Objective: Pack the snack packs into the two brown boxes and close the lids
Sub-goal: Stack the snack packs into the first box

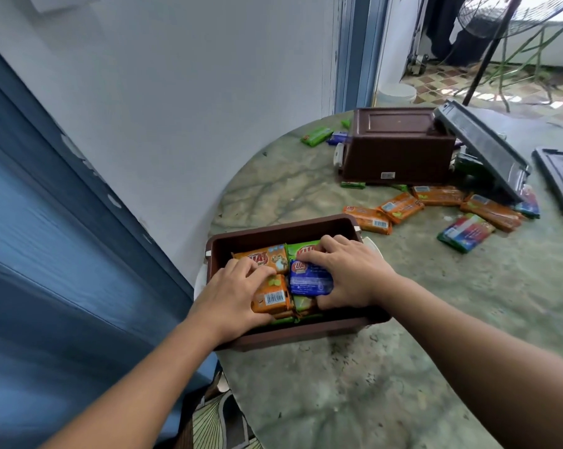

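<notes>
My left hand (pixel 231 296) curls around an orange pack (pixel 271 298) and my right hand (pixel 348 273) clamps a blue pack (pixel 309 281), both down inside the near brown box (pixel 273 228). The second brown box (pixel 396 153) lies overturned, well apart.

We count two brown boxes: one open (pixel 306 226) under both grips, one tipped over (pixel 396 157) far beyond them. Two dark lids (pixel 487 150) (pixel 562 179) past the right grip (pixel 348 273). Loose orange packs (pixel 367 219) on the bench (pixel 403 367): four. At the grips, two orange, one blue (pixel 310 280), at least two green.
</notes>
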The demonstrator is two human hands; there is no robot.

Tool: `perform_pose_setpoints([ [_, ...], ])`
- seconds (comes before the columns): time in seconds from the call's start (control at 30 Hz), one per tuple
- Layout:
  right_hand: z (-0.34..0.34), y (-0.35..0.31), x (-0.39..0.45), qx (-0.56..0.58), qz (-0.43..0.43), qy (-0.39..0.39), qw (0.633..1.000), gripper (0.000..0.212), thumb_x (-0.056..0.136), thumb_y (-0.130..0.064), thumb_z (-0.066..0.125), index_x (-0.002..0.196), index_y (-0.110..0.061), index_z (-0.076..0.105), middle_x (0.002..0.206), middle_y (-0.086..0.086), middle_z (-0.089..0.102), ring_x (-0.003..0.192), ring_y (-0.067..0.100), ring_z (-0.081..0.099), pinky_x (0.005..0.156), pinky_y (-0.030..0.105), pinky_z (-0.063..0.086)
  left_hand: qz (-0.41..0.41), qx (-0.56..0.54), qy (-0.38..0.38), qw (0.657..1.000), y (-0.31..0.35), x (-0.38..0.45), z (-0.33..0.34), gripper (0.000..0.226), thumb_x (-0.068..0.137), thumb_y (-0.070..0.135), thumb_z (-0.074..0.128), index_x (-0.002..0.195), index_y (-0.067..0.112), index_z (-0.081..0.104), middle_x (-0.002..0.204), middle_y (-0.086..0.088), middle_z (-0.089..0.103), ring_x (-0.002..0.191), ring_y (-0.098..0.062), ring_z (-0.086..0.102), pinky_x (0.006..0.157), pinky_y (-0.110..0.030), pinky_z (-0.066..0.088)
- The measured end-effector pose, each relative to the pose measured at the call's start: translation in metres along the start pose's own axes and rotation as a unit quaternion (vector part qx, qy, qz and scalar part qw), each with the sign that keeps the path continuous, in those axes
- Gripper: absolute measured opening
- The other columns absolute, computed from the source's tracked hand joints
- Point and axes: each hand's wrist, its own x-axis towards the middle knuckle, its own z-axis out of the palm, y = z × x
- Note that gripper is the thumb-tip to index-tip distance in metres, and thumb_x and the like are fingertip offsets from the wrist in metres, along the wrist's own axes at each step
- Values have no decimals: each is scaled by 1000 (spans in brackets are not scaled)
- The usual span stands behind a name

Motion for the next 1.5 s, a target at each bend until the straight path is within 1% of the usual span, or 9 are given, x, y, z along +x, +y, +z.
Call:
perform_pose_setpoints([
  [0.17, 1, 1, 2, 8, 5, -2, 1000, 96, 71, -80, 60, 154, -46, 28, 133, -6, 43, 114, 16, 41, 89, 30, 36, 10, -19, 9, 1000, 0, -2, -1, 67, 80, 66, 71, 137, 38, 49, 126, 17, 45, 116, -6, 43, 97, -31, 46],
  [0.33, 1, 1, 1, 9, 6, 1, 1000, 95, 71, -79, 61, 154, -45, 28, 135, -6, 43, 115, 15, 41, 89, 30, 34, 33, -82, 66, 994, 3, -8, -2, 37, 99, 51, 56, 128, 30, 63, 115, 16, 58, 107, -7, 54, 90, -36, 52],
  [0.53, 0, 2, 1, 16, 3, -3, 1000, 95, 73, -79, 63, 154, -45, 27, 136, -8, 41, 116, 14, 40, 88, 28, 32, -6, -141, 92, 986, 3, -8, -3, 46, 105, 51, 37, 141, 29, 57, 113, 16, 63, 106, -8, 60, 84, -36, 57],
  [0.73, 0, 2, 1, 22, 1, 1, 1000, 95, 72, -78, 63, 153, -44, 28, 134, -8, 41, 116, 13, 39, 87, 28, 32, -40, -175, 77, 981, 0, -6, -3, 45, 105, 51, 39, 145, 35, 55, 119, 18, 64, 109, -3, 60, 82, -34, 58],
  [0.87, 0, 2, 1, 28, 6, 9, 1000, 96, 71, -80, 63, 153, -42, 30, 132, -7, 42, 114, 13, 39, 86, 27, 30, -67, -244, 97, 962, -2, -7, -3, 45, 104, 51, 41, 144, 36, 55, 109, 18, 64, 102, -1, 64, 76, -32, 58],
  [1.07, 2, 3, 1, 21, 0, 8, 1000, 97, 71, -80, 63, 153, -42, 29, 132, -7, 42, 114, 14, 40, 86, 28, 31, -17, -69, 90, 993, 2, -1, -3, 58, 96, 64, 47, 144, 32, 56, 107, 13, 50, 101, -7, 48, 90, -35, 50],
  [1.2, 3, 2, 1, 11, 1, 10, 1000, 98, 70, -79, 63, 154, -41, 28, 131, -5, 42, 114, 15, 41, 87, 28, 33, 4, -72, 67, 995, 1, -6, 0, 76, 77, 78, 64, 138, 32, 57, 118, 13, 51, 112, -7, 45, 97, -29, 44],
  [1.33, 3, 2, 0, 11, 0, 13, 1000, 99, 70, -78, 64, 154, -39, 29, 132, -5, 43, 114, 16, 42, 90, 30, 37, 17, -64, 30, 997, -4, -4, 1, 73, 74, 64, 78, 139, 36, 59, 121, 18, 53, 118, -4, 43, 107, -35, 41],
  [1.5, 4, 0, -1, 14, 2, 33, 999, 96, 68, -77, 65, 148, -35, 32, 129, -6, 48, 113, 16, 46, 94, 30, 41, 41, -41, 38, 998, -5, -4, 4, 66, 82, 57, 76, 143, 40, 56, 128, 19, 54, 124, -4, 41, 111, -31, 34],
])
